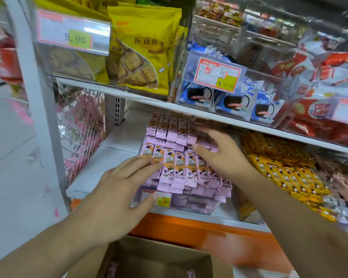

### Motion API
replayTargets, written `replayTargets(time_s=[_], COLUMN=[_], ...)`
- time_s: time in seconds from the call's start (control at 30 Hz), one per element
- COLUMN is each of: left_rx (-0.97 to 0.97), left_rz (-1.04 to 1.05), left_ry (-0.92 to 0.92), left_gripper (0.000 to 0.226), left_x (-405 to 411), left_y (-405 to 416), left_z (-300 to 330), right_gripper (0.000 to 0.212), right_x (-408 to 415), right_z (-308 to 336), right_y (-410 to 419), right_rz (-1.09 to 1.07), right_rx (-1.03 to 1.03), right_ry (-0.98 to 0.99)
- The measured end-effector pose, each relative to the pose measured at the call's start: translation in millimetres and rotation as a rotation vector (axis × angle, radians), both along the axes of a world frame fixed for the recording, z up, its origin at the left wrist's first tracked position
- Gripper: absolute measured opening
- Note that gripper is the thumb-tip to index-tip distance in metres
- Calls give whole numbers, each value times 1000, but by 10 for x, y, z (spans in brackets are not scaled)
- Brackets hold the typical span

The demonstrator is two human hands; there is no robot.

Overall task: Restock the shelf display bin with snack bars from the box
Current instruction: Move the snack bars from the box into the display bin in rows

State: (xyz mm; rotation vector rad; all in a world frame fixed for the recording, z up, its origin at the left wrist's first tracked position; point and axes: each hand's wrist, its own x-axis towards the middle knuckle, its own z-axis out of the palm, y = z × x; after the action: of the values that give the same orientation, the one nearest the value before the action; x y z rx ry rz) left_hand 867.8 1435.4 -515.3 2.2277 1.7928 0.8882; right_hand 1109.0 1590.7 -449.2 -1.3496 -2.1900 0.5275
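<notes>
A clear display bin point(191, 205) on the lower shelf holds several pink-wrapped snack bars point(181, 169) laid in rows, front and back. My left hand point(121, 187) lies flat with straight fingers on the left end of the front row, thumb by the price tag on the bin's front. My right hand point(219, 153) reaches in from the right with spread fingers resting on the bars near the back row; it is a little blurred. An open cardboard box point(159, 257) stands below the shelf, with a few pink bars showing inside.
A neighbouring bin of yellow-wrapped bars point(285, 171) sits to the right. The upper shelf point(129, 97) carries yellow cracker bags point(141, 55), blue-and-white cookie packs point(233, 101) and red-and-white packs point(319, 77). A wire basket of pink goods point(82, 133) hangs at the left. Orange shelf edge point(189, 229) runs below.
</notes>
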Motion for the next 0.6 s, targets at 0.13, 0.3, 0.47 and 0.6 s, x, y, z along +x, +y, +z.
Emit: replayTargets(time_s=[0.13,0.3,0.47,0.6], left_rx=[19,-141,-469,-564], left_rz=[47,146,197,206], left_ry=[-73,-134,-52,-101], left_gripper=[58,38,38,45], left_x=[-61,-239,-439,-493], left_y=[-150,-445,-674,-754], left_z=[119,-224,-1135,-1925], right_gripper=[26,14,23,54], right_x=[182,96,-171,-443], right_z=[25,-419,-1447,-2187], right_y=[-666,-1444,-1608,-1655], right_rz=[175,301,298,261], right_rx=[114,-146,-460,-678], right_ry=[185,169,-178,-289])
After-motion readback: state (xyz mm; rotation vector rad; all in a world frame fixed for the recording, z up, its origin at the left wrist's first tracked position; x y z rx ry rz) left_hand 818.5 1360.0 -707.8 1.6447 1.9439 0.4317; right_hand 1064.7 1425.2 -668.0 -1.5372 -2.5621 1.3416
